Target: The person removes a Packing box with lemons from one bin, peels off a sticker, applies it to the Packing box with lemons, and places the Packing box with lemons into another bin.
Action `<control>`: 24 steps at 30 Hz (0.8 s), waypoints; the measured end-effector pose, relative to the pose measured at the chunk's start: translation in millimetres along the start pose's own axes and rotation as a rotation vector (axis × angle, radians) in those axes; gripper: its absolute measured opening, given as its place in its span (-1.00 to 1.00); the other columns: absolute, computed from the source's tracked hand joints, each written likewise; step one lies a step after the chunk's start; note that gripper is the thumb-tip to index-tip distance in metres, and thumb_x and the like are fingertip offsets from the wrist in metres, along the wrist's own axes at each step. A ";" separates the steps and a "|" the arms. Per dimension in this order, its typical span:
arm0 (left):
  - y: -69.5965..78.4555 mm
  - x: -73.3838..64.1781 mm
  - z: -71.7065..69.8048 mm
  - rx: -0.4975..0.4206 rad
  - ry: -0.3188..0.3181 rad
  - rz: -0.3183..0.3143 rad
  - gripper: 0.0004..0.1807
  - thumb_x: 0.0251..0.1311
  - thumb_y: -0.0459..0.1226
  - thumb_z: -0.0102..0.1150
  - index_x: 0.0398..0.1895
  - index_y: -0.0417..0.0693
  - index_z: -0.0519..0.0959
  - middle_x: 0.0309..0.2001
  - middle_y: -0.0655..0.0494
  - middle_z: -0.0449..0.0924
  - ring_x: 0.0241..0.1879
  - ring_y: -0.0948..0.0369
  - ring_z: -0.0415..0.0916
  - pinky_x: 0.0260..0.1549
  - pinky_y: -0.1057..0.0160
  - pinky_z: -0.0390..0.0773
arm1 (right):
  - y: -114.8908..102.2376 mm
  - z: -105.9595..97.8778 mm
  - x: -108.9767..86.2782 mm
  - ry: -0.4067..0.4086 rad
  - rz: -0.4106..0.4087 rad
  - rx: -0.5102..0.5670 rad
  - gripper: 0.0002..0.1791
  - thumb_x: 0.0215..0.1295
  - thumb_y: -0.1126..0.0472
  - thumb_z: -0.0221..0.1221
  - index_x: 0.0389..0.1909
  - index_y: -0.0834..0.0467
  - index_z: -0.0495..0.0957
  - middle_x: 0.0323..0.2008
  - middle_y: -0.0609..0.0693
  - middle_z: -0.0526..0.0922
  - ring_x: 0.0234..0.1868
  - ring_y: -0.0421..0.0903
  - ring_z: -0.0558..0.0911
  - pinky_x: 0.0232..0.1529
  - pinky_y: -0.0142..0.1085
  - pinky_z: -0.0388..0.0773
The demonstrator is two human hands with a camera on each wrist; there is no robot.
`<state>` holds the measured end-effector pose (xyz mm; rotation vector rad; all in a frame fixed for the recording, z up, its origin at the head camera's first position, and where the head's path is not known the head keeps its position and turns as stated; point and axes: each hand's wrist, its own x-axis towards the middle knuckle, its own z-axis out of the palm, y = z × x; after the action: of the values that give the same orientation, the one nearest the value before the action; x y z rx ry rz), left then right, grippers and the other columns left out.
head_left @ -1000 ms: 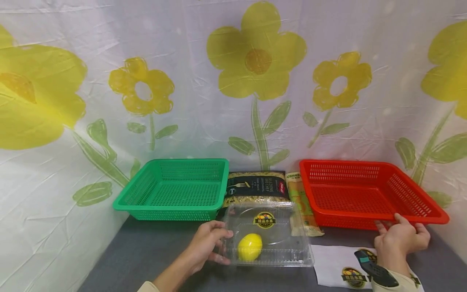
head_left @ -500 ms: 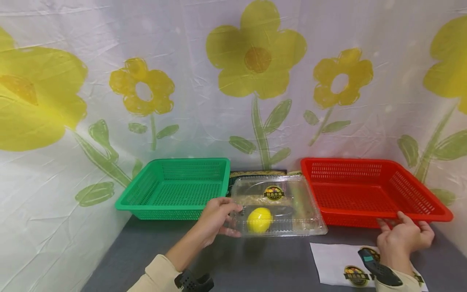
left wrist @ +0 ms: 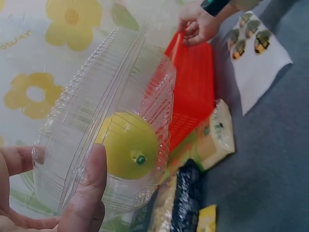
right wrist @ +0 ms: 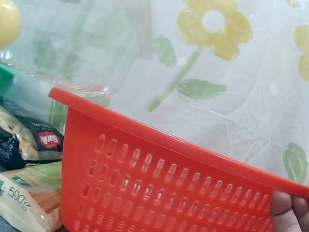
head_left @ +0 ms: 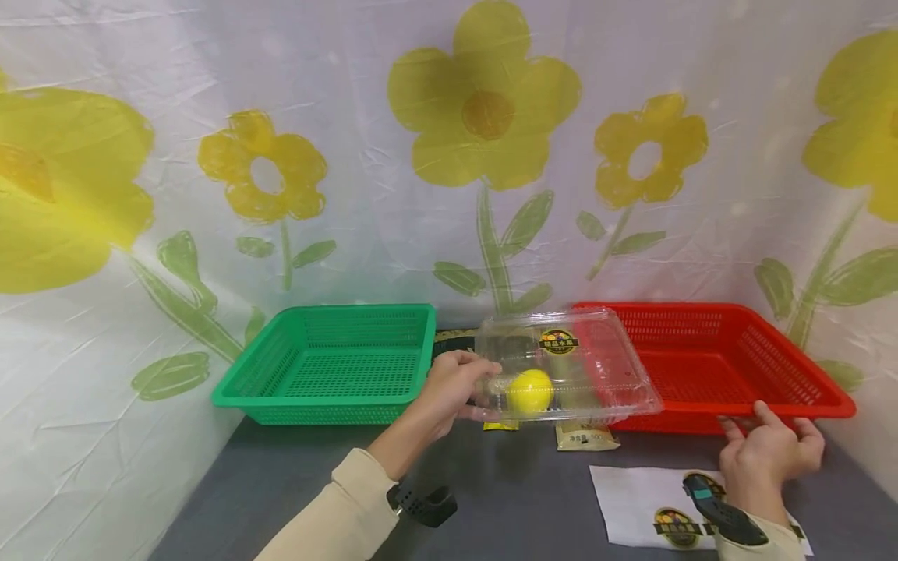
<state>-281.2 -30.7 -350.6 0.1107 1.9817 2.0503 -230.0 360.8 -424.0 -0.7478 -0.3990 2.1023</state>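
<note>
In the head view, my left hand (head_left: 449, 393) grips the left edge of a clear plastic clamshell box (head_left: 596, 401), raised above the table. A yellow lemon (head_left: 530, 391) lies inside it. The left wrist view shows the thumb and fingers pinching the box's edge, and the lemon's green stem end. The box's right part overlaps the near left of a red plastic basket (head_left: 765, 370) in the head view. My right hand (head_left: 768, 456) holds that basket's front rim near its right end; the right wrist view shows its fingers (right wrist: 285, 212) under the rim.
A green basket (head_left: 323, 413) stands at the back left. A dark pasta bag (right wrist: 34, 135), a beige food packet (head_left: 588, 438) and a small yellow packet (head_left: 500, 426) lie between the baskets, partly hidden. White paper with round fruit stickers (head_left: 634, 502) lies at front right.
My left hand has lifted the clamshell box with the lemon up and to the right, from over the food bags to the red basket's left edge. My right hand stays on the basket rim.
</note>
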 end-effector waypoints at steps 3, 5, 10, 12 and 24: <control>6.4 6.7 10.2 0.011 0.014 0.009 -0.56 0.28 -0.18 0.30 0.12 -0.20 0.45 0.09 -0.12 0.50 -0.56 0.13 0.47 -0.35 0.02 0.76 | 0.0 0.7 2.8 -0.013 -0.002 0.010 -0.57 0.25 0.60 0.07 -0.13 0.04 0.22 -0.01 -0.04 0.41 -0.66 0.02 0.56 -0.74 -0.08 0.62; 10.4 12.0 16.8 0.006 0.017 0.019 -0.58 0.27 -0.18 0.31 0.09 -0.19 0.46 0.08 -0.11 0.49 -0.57 0.14 0.46 -0.37 0.03 0.76 | 0.0 0.9 4.8 -0.020 0.000 0.019 -0.55 0.25 0.61 0.09 -0.11 0.04 0.23 0.03 -0.06 0.40 -0.58 0.01 0.59 -0.72 -0.06 0.63; 15.5 28.7 34.3 0.032 0.014 0.047 -0.71 0.27 -0.17 0.30 -0.09 -0.20 0.62 -0.10 -0.07 0.55 -0.60 0.15 0.47 -0.46 0.11 0.75 | 2.5 0.5 8.1 -0.027 0.008 0.019 -0.54 0.26 0.57 0.17 -0.07 0.01 0.26 0.05 -0.06 0.40 -0.55 0.02 0.63 -0.66 -0.08 0.66; 16.3 36.0 42.9 0.040 0.008 0.048 -0.77 0.28 -0.17 0.29 -0.23 -0.18 0.67 -0.33 -0.05 0.55 -0.67 0.17 0.44 -0.50 0.14 0.75 | 3.4 -0.1 8.6 -0.033 0.011 0.008 -0.53 0.26 0.53 0.22 -0.05 0.00 0.28 0.05 -0.06 0.40 -0.56 0.02 0.62 -0.62 -0.11 0.68; 25.2 67.2 105.6 -0.043 0.045 0.051 -0.61 0.24 -0.23 0.33 -0.64 -0.03 0.34 -0.77 0.15 0.17 -0.75 0.20 0.35 -0.56 0.18 0.73 | 3.1 -1.5 4.5 -0.050 0.005 -0.024 -0.48 0.24 0.43 0.32 0.05 -0.05 0.31 0.09 -0.08 0.40 -0.44 -0.01 0.67 -0.46 -0.14 0.74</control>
<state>-322.6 88.2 -329.7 0.1081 1.9793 2.1434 -233.0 362.7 -428.5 -0.7114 -0.4508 2.1274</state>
